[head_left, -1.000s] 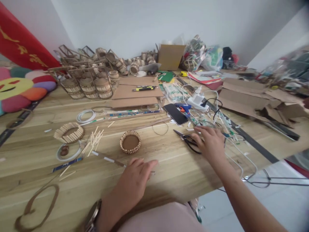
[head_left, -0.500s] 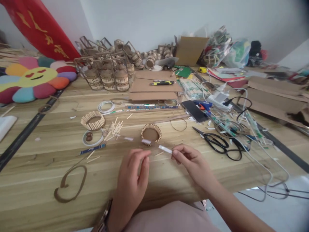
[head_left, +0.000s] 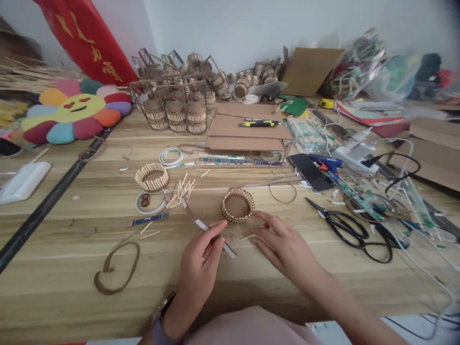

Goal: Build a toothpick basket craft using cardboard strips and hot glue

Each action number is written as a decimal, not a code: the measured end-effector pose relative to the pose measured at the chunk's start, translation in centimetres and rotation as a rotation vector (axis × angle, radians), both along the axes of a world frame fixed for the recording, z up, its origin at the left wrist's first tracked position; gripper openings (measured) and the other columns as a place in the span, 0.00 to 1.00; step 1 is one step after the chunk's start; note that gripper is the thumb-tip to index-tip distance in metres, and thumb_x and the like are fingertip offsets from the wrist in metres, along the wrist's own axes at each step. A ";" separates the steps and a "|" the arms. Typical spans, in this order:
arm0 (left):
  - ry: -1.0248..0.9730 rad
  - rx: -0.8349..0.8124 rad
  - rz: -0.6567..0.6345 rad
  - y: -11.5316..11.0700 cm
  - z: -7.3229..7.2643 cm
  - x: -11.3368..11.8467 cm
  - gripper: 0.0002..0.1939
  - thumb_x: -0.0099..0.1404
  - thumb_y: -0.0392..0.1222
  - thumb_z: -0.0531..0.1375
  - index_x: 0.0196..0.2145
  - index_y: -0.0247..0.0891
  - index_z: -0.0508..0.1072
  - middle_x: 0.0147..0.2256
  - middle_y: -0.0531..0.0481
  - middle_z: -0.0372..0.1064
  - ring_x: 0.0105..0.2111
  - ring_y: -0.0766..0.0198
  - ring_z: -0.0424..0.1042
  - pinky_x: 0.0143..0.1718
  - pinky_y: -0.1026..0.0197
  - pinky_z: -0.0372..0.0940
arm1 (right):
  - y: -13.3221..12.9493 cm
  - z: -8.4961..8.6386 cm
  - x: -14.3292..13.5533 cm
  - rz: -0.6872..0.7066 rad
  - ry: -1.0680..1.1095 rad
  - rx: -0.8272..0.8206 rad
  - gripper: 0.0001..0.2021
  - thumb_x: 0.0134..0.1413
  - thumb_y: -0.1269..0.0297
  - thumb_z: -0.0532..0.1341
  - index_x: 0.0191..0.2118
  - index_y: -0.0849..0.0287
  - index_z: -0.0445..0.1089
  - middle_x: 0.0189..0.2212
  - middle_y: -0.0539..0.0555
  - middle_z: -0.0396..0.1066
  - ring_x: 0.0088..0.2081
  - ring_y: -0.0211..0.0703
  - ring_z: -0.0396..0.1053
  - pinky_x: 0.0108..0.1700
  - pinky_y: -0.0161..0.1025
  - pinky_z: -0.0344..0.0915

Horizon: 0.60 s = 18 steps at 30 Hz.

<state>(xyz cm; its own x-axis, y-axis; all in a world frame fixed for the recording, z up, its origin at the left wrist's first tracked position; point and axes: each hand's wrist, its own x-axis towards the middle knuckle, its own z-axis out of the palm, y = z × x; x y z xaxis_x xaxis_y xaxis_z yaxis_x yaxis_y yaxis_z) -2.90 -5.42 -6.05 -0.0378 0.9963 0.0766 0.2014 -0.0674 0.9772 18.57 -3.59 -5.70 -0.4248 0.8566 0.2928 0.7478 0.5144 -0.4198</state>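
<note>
Two-handed work over a pale wood-grain table (head_left: 72, 268): gripping with the left hand (head_left: 199, 258) a narrow brown strip with white patches (head_left: 201, 224), seemingly in a close pinch between thumb and fingers, left of and nearer than a round, shallow brown cup walled with pale wooden sticks (head_left: 237, 205); reaching with the right hand (head_left: 289, 244) to the cup's right side, fingers loosely spread around nothing visible. Cannot tell whether touching the cup there or just short of it.

To handle both well, pinch the strip by its edges and keep off the white patches, in case of adhesive, by guess only. Let the far length trail free, clear of the loose pile of short pale sticks (head_left: 182, 190). Steady the cup low on its wall, pressing lightly for fear of loosening it. Avoid sweeping along the single pale stick (head_left: 247, 237) just beside the right fingertips.

For direction, take the strip's long axis as a slant: running from far left, close by the loose pile, under the index finger to a free end at near right, pointing past the cup's near side, not at it. With the cup, being round, no long axis to find: standing flat, mouth upward.
</note>
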 end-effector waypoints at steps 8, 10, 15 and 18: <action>0.103 0.139 0.069 -0.1 -0.2 1.2 0.11 0.66 0.39 0.58 0.46 0.40 0.74 0.44 0.46 0.73 0.34 0.65 0.75 0.37 0.64 0.73 | 4.9 0.9 0.0 0.256 -0.276 0.234 0.10 0.65 0.72 0.54 0.39 0.61 0.73 0.44 0.60 0.74 0.40 0.46 0.70 0.42 0.43 0.69; 0.085 0.143 0.094 0.0 -0.3 2.0 0.09 0.67 0.40 0.58 0.44 0.39 0.73 0.47 0.45 0.71 0.36 0.65 0.74 0.37 0.63 0.73 | 5.2 1.3 -0.2 0.241 -0.271 0.266 0.08 0.65 0.68 0.56 0.40 0.60 0.73 0.45 0.59 0.75 0.40 0.47 0.69 0.41 0.43 0.67; -0.003 0.131 0.102 0.0 -0.1 3.7 0.06 0.68 0.41 0.57 0.41 0.38 0.67 0.49 0.42 0.68 0.34 0.66 0.74 0.35 0.62 0.74 | 6.1 0.8 -0.4 0.265 -0.418 0.240 0.03 0.59 0.67 0.63 0.37 0.60 0.73 0.35 0.57 0.76 0.41 0.51 0.67 0.38 0.44 0.61; 0.001 0.153 0.118 0.3 0.2 4.3 0.05 0.68 0.41 0.57 0.41 0.39 0.65 0.49 0.43 0.68 0.33 0.67 0.74 0.34 0.63 0.73 | 7.9 0.3 -1.2 0.330 -0.474 0.210 0.05 0.61 0.72 0.60 0.34 0.60 0.73 0.32 0.57 0.75 0.40 0.49 0.67 0.39 0.43 0.60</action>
<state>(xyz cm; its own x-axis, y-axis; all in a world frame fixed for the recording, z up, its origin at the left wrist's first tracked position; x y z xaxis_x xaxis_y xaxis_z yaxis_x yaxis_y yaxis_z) 1.35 -5.12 -5.80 -0.1532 0.9617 0.2274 0.2179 -0.1916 0.9570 17.33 4.33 -5.40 -0.7831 0.6023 0.1552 0.6155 0.7862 0.0548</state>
